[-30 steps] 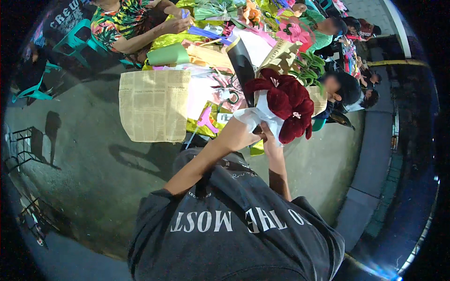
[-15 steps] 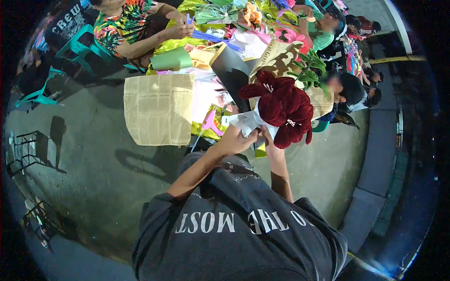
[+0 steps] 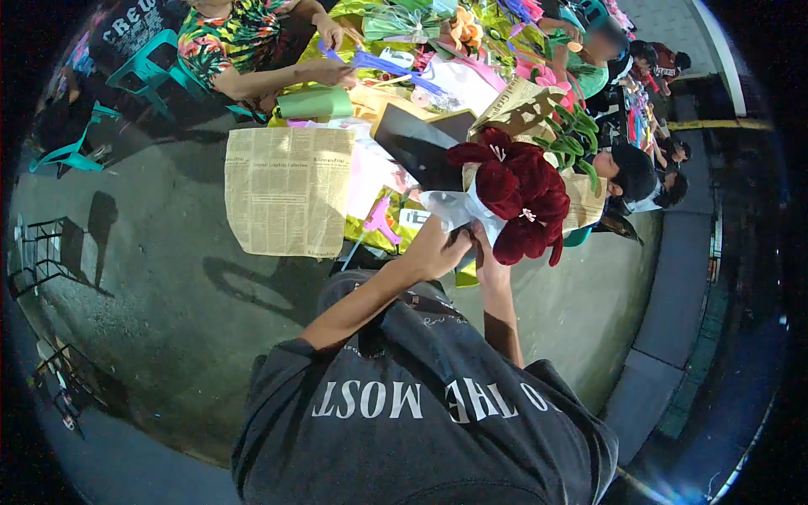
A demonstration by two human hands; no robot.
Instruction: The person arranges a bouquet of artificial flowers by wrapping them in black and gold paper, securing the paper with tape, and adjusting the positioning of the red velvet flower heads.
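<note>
The left hand (image 3: 433,248) was clenched around the gathered white wrap (image 3: 450,210) at the base of a bouquet of dark red flowers (image 3: 518,198), held up over the edge of the cluttered tabletop (image 3: 370,181). The right hand (image 3: 486,252) gripped the same stem end from the other side, just under the blooms. The step looked like bunching the wrap tight about the stems. A next move would likely call for one hand to pinch the gather firmly. A printed paper sheet (image 3: 286,189) lay flat nearby.
</note>
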